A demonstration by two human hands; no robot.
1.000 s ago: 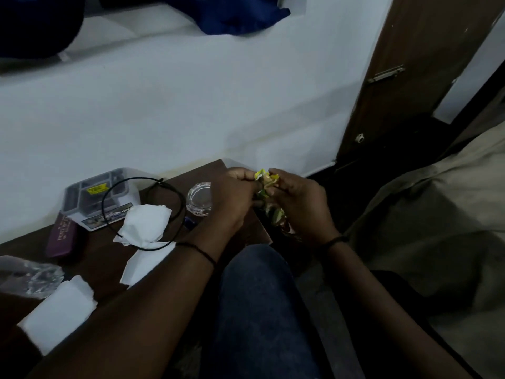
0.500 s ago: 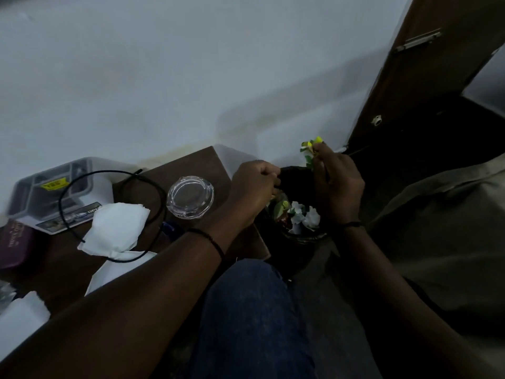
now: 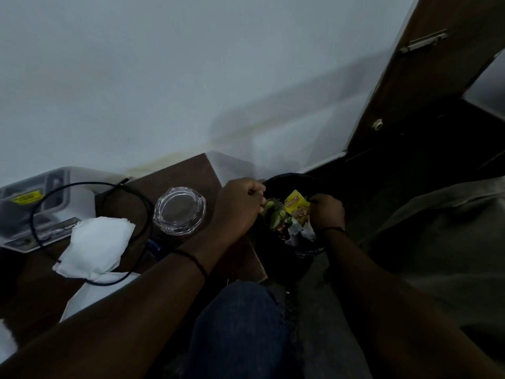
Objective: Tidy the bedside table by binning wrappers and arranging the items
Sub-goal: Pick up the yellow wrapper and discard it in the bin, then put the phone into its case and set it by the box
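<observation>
A small black bin (image 3: 289, 179) stands on the floor just right of the brown bedside table (image 3: 180, 175); wrappers and white scraps lie inside it. My right hand (image 3: 328, 213) is low over the bin's right side, fingers closed on a yellow wrapper (image 3: 295, 205) that hangs inside the bin's mouth. My left hand (image 3: 239, 205) is a closed fist at the bin's left rim and seems to grip that edge. A green wrapper piece (image 3: 269, 205) lies right beside its fingers.
On the table are a clear glass ashtray (image 3: 179, 210), a crumpled white tissue (image 3: 95, 247), a looped black cable (image 3: 37, 214), a grey-white box (image 3: 32, 198) and white paper (image 3: 90, 294). My jeans-clad knee (image 3: 240, 324) is below; a brown door (image 3: 404, 86) is behind the bin.
My right hand has dropped from above the bin down into its mouth, carrying the yellow wrapper. My left hand has stayed at the bin's left rim. The camera has tilted closer.
</observation>
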